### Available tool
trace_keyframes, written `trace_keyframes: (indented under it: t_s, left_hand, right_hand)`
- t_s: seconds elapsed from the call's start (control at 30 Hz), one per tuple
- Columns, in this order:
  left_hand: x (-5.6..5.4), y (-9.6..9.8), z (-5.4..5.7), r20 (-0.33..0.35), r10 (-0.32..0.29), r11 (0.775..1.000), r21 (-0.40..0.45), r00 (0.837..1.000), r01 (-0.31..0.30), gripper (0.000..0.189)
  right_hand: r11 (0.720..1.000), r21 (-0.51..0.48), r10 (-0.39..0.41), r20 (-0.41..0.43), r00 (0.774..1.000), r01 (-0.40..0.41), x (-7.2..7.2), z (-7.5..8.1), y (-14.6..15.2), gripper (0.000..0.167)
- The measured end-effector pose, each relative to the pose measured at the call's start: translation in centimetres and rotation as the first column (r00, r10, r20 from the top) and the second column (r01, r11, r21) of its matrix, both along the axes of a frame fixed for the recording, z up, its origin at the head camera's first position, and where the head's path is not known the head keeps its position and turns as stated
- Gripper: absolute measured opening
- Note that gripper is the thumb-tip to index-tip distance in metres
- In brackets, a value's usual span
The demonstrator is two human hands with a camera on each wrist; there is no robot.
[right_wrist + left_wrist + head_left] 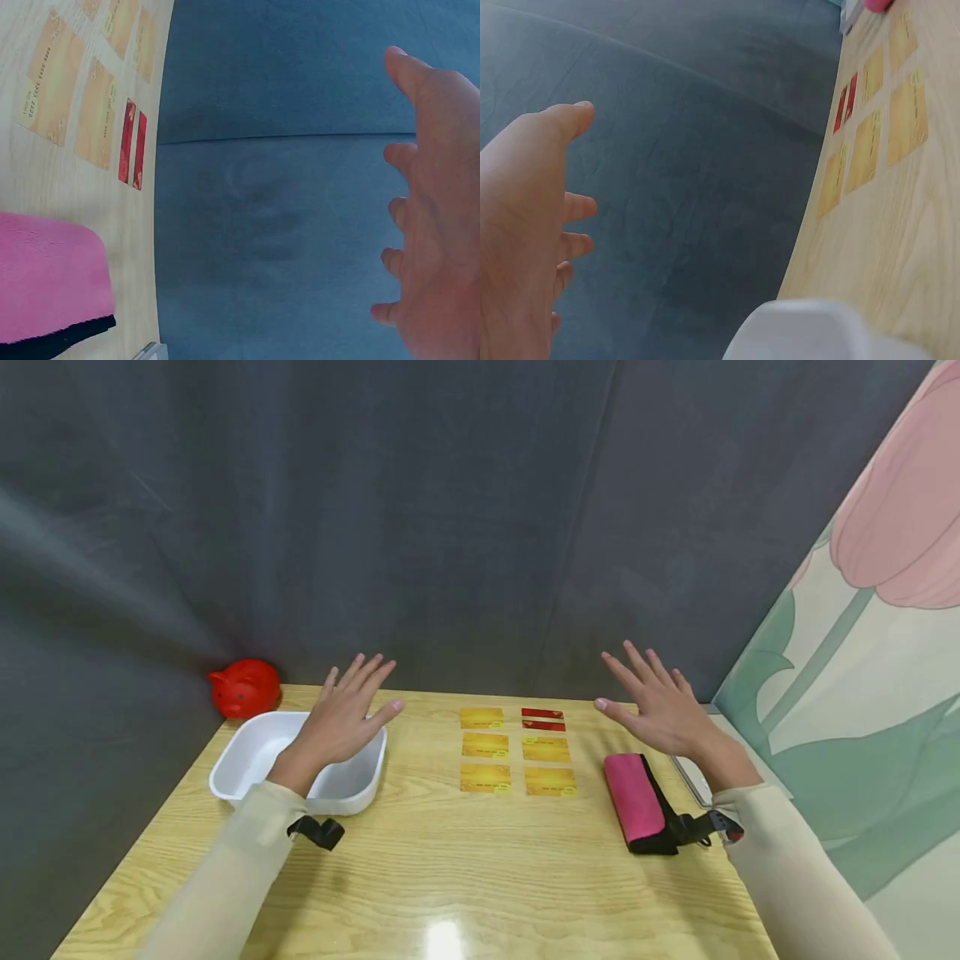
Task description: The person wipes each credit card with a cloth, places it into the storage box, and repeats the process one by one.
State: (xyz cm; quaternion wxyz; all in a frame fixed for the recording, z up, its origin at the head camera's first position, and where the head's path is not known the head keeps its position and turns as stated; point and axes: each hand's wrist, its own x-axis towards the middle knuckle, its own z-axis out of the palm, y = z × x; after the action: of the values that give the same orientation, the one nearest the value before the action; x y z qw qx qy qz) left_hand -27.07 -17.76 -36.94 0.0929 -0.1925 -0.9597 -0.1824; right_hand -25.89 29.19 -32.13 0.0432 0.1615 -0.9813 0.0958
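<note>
Fingers spread, my left hand (337,718) is held in the air above a white plastic basin (360,777) and touches nothing. My right hand (663,714) is likewise raised with its fingers apart, over the right side of the table near a pink and black folded cloth item (633,797). Between the hands, several yellow cards (485,745) lie flat in two columns. At the far end of the right column are two narrow red strips (543,719), side by side. In the right wrist view the yellow cards (96,112) show printed numbers.
A red piggy bank (246,688) stands behind the basin at the back left corner. A flat white object with a dark edge (693,777) lies at the right, partly hidden by my right arm. Dark curtain (450,527) hangs along the table's back edge.
</note>
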Motion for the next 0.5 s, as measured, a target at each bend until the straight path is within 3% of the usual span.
trace_keyframes:
  t_s: [0.27,0.5]
  left_hand:
    - [1.1,2.1,-0.8,-0.026,-0.056,0.994,0.096,0.998,0.059,0.069]
    - [2.2,4.4,-1.1,0.023,-0.11,0.966,0.236,0.994,0.101,0.061]
  right_hand:
    - [0.999,-0.05,0.021,-0.002,1.0,-0.021,0.6,-0.8,0.4,0.08]
    - [0.995,-0.095,0.022,0.023,0.999,-0.02,0.9,-1.5,0.4,0.083]
